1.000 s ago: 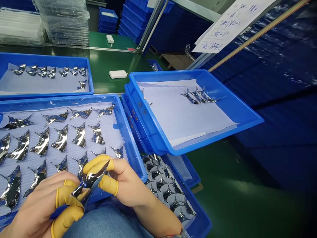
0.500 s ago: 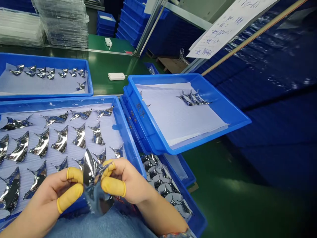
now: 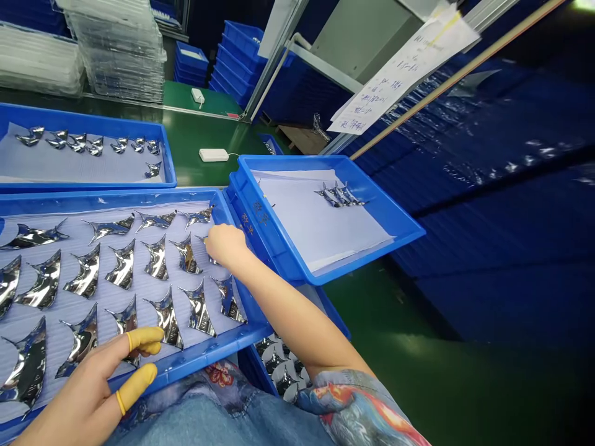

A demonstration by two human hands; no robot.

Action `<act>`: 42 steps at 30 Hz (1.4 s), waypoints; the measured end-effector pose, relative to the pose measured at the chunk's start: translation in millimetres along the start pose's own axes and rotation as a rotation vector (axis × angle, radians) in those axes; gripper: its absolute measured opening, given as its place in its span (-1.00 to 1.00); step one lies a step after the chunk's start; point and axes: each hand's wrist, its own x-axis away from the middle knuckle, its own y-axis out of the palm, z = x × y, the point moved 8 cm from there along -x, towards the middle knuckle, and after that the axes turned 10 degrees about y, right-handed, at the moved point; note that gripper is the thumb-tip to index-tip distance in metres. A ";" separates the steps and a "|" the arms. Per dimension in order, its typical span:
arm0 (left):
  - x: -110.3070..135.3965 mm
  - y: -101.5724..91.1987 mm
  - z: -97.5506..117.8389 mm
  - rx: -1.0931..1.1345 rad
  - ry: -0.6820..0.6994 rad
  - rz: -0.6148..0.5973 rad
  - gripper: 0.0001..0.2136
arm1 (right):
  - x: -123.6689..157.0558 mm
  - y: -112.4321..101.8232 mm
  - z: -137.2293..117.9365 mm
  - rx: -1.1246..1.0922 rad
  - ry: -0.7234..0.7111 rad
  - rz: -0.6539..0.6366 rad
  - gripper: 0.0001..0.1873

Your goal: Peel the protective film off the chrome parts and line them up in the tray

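A large blue tray (image 3: 210,350) on my lap holds rows of chrome fin-shaped pieces (image 3: 121,267) on white ribbed paper. My right hand (image 3: 227,245) reaches into the tray's far right part, at the end of the second row. Its fingers are curled down and pinched on a chrome piece (image 3: 212,261), of which only a sliver shows. My left hand (image 3: 100,384) lies at the tray's near rim. Its fingers, in yellow finger cots, are stretched out and hold nothing. The index finger rests across the tip of one piece (image 3: 126,322).
A tilted blue tray (image 3: 405,230) to the right holds a few chrome pieces (image 3: 338,195) on white paper. Another blue tray (image 3: 170,162) stands behind, and a lower one (image 3: 279,370) with several pieces sits under my right arm. Clear stacked trays (image 3: 116,56) are at the back.
Both hands held one chrome piece together over my lap. My right hand has since carried it forward into the tray, and my left hand has let go and dropped to the near rim.
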 end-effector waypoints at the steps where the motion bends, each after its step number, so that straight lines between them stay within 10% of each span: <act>1: 1.5 -0.9 -1.2 -0.013 0.011 0.002 -0.67 | 2.3 3.1 -7.9 0.019 -0.019 -0.013 -0.73; 13: 8.4 -13.6 -2.1 0.067 -0.041 0.073 -0.71 | -8.4 24.5 -45.6 -0.084 -0.104 -0.244 -0.77; 21: 18.5 -7.0 -18.1 0.240 -0.344 0.320 -0.45 | 92.0 -1.9 -34.1 -0.712 -0.481 -0.363 -0.88; 26: -0.1 -10.6 9.7 0.245 -0.051 0.334 -0.54 | 147.5 -7.3 -28.8 -1.329 -0.728 -0.416 -0.63; 30: -9.4 -17.2 27.6 0.239 0.150 0.288 -0.68 | 164.9 -12.7 -25.3 -1.331 -0.823 -0.245 -0.59; 42: -13.1 -20.2 35.4 0.294 0.059 0.333 -0.94 | 173.3 -8.2 -23.7 -1.262 -0.890 -0.205 -0.57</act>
